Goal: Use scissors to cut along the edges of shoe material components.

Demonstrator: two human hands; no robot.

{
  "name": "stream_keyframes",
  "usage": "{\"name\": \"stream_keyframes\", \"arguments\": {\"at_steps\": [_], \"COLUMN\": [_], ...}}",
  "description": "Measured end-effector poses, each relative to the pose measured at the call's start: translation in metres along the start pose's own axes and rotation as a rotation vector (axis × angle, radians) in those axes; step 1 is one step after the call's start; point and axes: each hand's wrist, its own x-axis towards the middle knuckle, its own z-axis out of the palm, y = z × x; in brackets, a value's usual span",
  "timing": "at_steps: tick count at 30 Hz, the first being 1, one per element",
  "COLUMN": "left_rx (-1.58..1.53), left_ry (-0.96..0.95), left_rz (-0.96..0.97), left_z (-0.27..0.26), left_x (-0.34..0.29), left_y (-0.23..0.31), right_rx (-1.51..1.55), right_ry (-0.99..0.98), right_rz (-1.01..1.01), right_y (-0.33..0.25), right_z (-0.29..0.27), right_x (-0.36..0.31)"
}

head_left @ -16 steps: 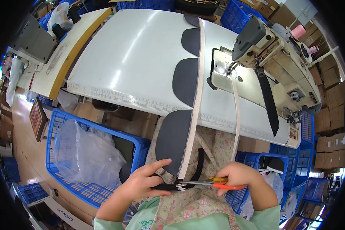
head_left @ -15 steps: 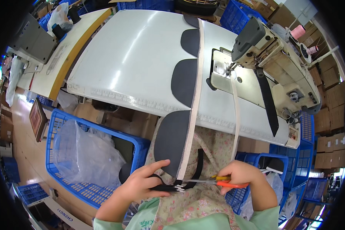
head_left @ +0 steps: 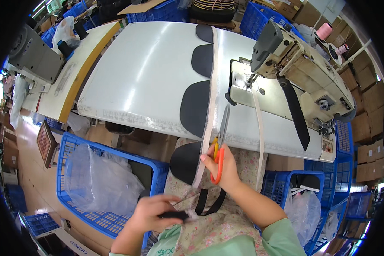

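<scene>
My right hand (head_left: pixel 224 170) is wrapped round a pair of scissors (head_left: pixel 224 121) with orange and yellow handles, blades pointing away over the table edge. Its thumb and finger lie against a pale tape (head_left: pixel 207 128) that has dark half-round fabric pieces (head_left: pixel 195 107) stitched along its left side. This strip runs from the far side of the table down over my lap, and its lowest piece (head_left: pixel 186 163) hangs past the edge. My left hand (head_left: pixel 151 212), slightly blurred, grips a separate dark fabric piece (head_left: pixel 175 215) with a pale end, low over my floral apron.
A sewing machine (head_left: pixel 303 81) stands on the white table (head_left: pixel 132 72) at right, with another narrow tape (head_left: pixel 260 123) trailing from its needle. Blue crates (head_left: pixel 158 170) flank my lap on both sides. A second table (head_left: pixel 79 64) is at far left.
The scissors have swung from the strip's lower end up alongside the tape, blades now pointing away. My left hand has moved lower with the dark piece, now apart from the strip.
</scene>
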Motion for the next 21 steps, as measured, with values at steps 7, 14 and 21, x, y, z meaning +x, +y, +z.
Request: {"name": "stream_keyframes", "arguments": {"at_steps": [7, 14, 21], "left_rx": [0.104, -0.465, -0.022], "left_ry": [0.321, 0.383, 0.266], "left_rz": [0.034, -0.387, 0.068], "left_z": [0.014, 0.041, 0.036], "left_x": [0.052, 0.030, 0.019], "left_y": [-0.016, -0.035, -0.036], "right_rx": [-0.035, 0.062, 0.091], "right_ry": [-0.058, -0.251, -0.401], "right_rz": [-0.029, 0.165, 0.365], "right_y": [0.021, 0.024, 0.014], "right_z": [0.013, 0.005, -0.011], "right_x": [-0.047, -0.072, -0.081]}}
